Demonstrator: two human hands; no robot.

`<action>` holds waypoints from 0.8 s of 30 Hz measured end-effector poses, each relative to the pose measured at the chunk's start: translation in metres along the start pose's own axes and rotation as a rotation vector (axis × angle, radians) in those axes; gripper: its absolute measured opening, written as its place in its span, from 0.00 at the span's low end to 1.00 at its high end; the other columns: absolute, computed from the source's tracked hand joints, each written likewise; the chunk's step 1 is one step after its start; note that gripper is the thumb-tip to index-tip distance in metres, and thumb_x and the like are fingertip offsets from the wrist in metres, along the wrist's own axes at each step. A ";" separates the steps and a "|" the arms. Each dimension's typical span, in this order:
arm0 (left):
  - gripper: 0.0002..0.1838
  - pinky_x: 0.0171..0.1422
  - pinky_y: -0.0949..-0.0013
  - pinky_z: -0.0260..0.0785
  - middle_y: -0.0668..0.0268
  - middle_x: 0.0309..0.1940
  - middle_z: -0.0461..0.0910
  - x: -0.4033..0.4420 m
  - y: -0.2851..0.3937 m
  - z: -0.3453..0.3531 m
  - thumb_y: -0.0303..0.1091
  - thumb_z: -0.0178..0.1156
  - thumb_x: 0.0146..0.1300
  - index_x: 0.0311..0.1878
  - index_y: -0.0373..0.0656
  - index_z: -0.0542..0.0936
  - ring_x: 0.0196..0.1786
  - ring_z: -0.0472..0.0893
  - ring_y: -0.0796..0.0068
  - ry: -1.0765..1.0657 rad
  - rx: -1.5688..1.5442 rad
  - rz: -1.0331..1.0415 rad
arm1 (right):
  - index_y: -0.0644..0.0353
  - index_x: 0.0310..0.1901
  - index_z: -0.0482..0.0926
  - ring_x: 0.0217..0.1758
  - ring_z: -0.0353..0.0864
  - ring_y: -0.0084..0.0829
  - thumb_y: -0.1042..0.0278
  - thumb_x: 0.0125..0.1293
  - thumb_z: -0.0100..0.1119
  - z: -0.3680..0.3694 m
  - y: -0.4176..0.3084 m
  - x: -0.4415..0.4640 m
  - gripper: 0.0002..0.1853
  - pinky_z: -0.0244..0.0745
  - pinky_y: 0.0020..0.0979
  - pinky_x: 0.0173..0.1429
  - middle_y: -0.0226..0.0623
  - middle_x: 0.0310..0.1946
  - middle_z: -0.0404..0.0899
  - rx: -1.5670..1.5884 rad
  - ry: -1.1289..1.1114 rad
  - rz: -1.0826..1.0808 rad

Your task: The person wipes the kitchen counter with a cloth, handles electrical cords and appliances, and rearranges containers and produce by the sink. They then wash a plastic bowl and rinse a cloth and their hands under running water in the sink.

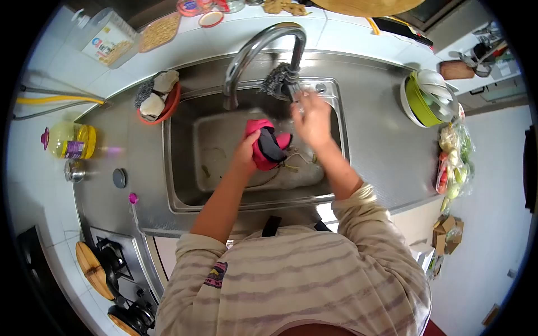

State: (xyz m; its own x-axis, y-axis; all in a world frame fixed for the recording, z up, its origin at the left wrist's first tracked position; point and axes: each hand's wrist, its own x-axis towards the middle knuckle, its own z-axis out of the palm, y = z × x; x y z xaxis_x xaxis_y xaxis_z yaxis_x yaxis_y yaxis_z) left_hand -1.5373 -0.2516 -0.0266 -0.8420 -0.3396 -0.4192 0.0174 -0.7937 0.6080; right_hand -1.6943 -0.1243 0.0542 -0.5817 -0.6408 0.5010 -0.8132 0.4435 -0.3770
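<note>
My left hand is closed around a folded pink and black fabric item, held above the basin of the steel sink. What kind of item it is, I cannot make out. At the back right of the basin, my right hand is raised to the faucet handle, its fingers at the lever and slightly blurred. The curved chrome faucet has its spout above the basin's left part. A grey steel-wool scrubber rests against the faucet's base. Bits of vegetable scrap lie on the sink bottom.
Left of the sink sit an orange bowl with sponges, an oil bottle and a dark round lid. On the right stand a green basin with dishes and bagged vegetables. A gas stove is at the lower left.
</note>
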 end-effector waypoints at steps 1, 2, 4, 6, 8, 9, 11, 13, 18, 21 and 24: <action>0.20 0.59 0.61 0.70 0.66 0.49 0.76 0.003 0.006 -0.008 0.41 0.55 0.66 0.58 0.43 0.69 0.51 0.77 0.68 0.074 -0.027 -0.003 | 0.59 0.48 0.78 0.54 0.74 0.43 0.65 0.58 0.58 -0.011 -0.002 0.015 0.16 0.68 0.39 0.56 0.43 0.47 0.77 -0.232 0.151 -0.045; 0.18 0.59 0.60 0.70 0.65 0.48 0.76 0.002 0.015 -0.006 0.39 0.56 0.66 0.55 0.42 0.71 0.50 0.77 0.67 0.115 -0.043 0.058 | 0.59 0.44 0.79 0.53 0.74 0.41 0.63 0.57 0.58 -0.003 0.013 0.019 0.15 0.67 0.42 0.56 0.41 0.46 0.77 -0.287 0.019 0.011; 0.17 0.61 0.59 0.68 0.65 0.49 0.77 -0.003 0.033 0.004 0.39 0.54 0.67 0.55 0.42 0.72 0.52 0.76 0.66 0.188 -0.111 0.125 | 0.59 0.39 0.80 0.50 0.74 0.39 0.61 0.55 0.58 0.003 0.034 0.016 0.13 0.66 0.44 0.55 0.39 0.42 0.77 -0.350 -0.267 0.064; 0.15 0.62 0.58 0.67 0.63 0.47 0.77 0.003 0.040 0.000 0.44 0.51 0.69 0.51 0.44 0.72 0.52 0.76 0.64 0.199 -0.287 0.200 | 0.59 0.39 0.80 0.49 0.74 0.39 0.62 0.55 0.59 0.006 0.029 0.004 0.13 0.66 0.43 0.54 0.38 0.41 0.77 -0.379 -0.279 0.042; 0.18 0.63 0.57 0.66 0.63 0.48 0.77 -0.005 0.054 0.011 0.47 0.46 0.70 0.53 0.43 0.73 0.52 0.76 0.63 0.217 -0.369 0.187 | 0.60 0.39 0.80 0.47 0.75 0.42 0.63 0.52 0.59 0.001 0.011 -0.004 0.13 0.68 0.42 0.52 0.40 0.37 0.78 -0.324 -0.153 -0.001; 0.22 0.64 0.55 0.65 0.62 0.49 0.78 -0.008 0.059 0.014 0.49 0.42 0.72 0.54 0.42 0.73 0.53 0.76 0.62 0.235 -0.438 0.168 | 0.61 0.39 0.80 0.48 0.75 0.44 0.63 0.53 0.60 0.006 0.003 -0.010 0.13 0.68 0.44 0.53 0.42 0.38 0.79 -0.097 -0.118 -0.054; 0.24 0.63 0.56 0.65 0.62 0.49 0.78 -0.002 0.057 0.007 0.51 0.40 0.72 0.54 0.42 0.73 0.53 0.76 0.62 0.193 -0.442 0.180 | 0.63 0.45 0.78 0.53 0.74 0.51 0.61 0.58 0.62 0.036 -0.034 -0.029 0.17 0.67 0.48 0.57 0.48 0.44 0.79 0.359 -0.044 -0.012; 0.25 0.63 0.56 0.65 0.62 0.49 0.78 0.006 0.044 -0.002 0.53 0.37 0.73 0.54 0.43 0.73 0.54 0.75 0.63 0.153 -0.437 0.187 | 0.62 0.51 0.76 0.53 0.75 0.44 0.56 0.61 0.61 0.072 -0.069 -0.033 0.22 0.69 0.44 0.57 0.47 0.44 0.79 0.464 -0.024 0.067; 0.23 0.60 0.58 0.67 0.64 0.50 0.76 0.001 0.009 -0.018 0.53 0.41 0.71 0.56 0.45 0.71 0.54 0.75 0.67 0.316 -0.271 0.078 | 0.62 0.52 0.74 0.41 0.77 0.26 0.66 0.66 0.54 0.139 -0.065 -0.003 0.15 0.74 0.28 0.46 0.32 0.39 0.79 1.388 -0.420 1.081; 0.22 0.49 0.65 0.70 0.65 0.47 0.77 0.008 0.028 -0.034 0.51 0.46 0.69 0.56 0.46 0.72 0.45 0.77 0.69 0.397 -0.354 -0.028 | 0.61 0.48 0.76 0.44 0.75 0.33 0.71 0.60 0.54 0.168 -0.090 -0.038 0.13 0.71 0.31 0.49 0.39 0.43 0.76 1.125 -0.114 0.501; 0.15 0.40 0.69 0.68 0.71 0.33 0.75 0.015 0.046 -0.064 0.49 0.50 0.68 0.41 0.49 0.75 0.35 0.74 0.75 0.059 -0.403 -0.043 | 0.61 0.44 0.76 0.40 0.72 0.43 0.73 0.56 0.53 0.112 -0.137 -0.043 0.12 0.70 0.33 0.46 0.45 0.43 0.73 0.746 -0.128 0.103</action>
State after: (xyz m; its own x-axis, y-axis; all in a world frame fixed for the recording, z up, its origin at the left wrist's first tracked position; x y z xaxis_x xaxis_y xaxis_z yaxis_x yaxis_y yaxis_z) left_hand -1.5149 -0.3256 -0.0485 -0.8147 -0.3206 -0.4832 0.2027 -0.9381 0.2808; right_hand -1.5559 -0.2275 -0.0027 -0.6102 -0.7072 0.3572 -0.4995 -0.0065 -0.8663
